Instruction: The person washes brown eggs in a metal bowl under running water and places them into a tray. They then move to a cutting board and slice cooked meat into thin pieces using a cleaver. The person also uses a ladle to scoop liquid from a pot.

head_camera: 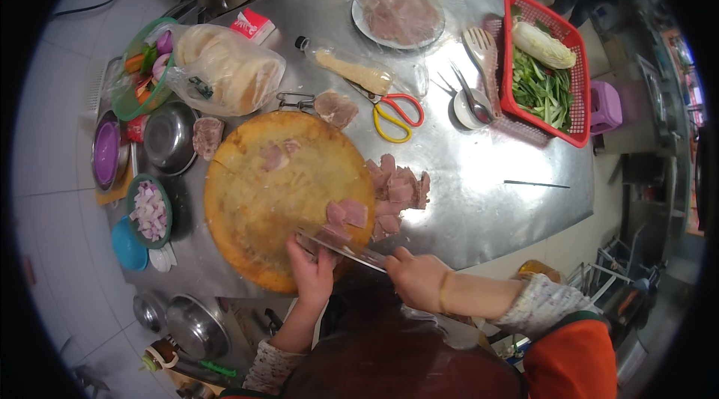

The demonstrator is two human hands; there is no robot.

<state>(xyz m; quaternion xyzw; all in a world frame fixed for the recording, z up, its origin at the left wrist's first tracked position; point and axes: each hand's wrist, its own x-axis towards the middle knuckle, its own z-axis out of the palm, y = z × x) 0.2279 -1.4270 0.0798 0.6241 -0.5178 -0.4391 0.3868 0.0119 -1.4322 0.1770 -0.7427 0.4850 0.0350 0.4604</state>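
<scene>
My right hand (415, 281) is closed round the handle of a kitchen knife (354, 251), whose blade reaches left over the near edge of a round wooden chopping board (269, 191). My left hand (314, 272) is at the board's near edge by the blade, thumb and fingers around a piece of meat that is mostly hidden. Cut meat slices (346, 214) lie on the board beside the blade, and small meat scraps (275, 156) near its far side. More sliced meat (397, 188) is heaped on the steel table just right of the board. Two meat chunks (336, 109) (208, 138) lie beyond the board.
Red-and-yellow-handled scissors (396, 112), a plastic bottle (348, 68) and a film-covered plate of meat (399, 14) stand beyond the board. A red basket (508, 62) holds vegetables at the right. Bowls, including one of chopped onion (150, 214), stand at the left of the steel table (449, 236).
</scene>
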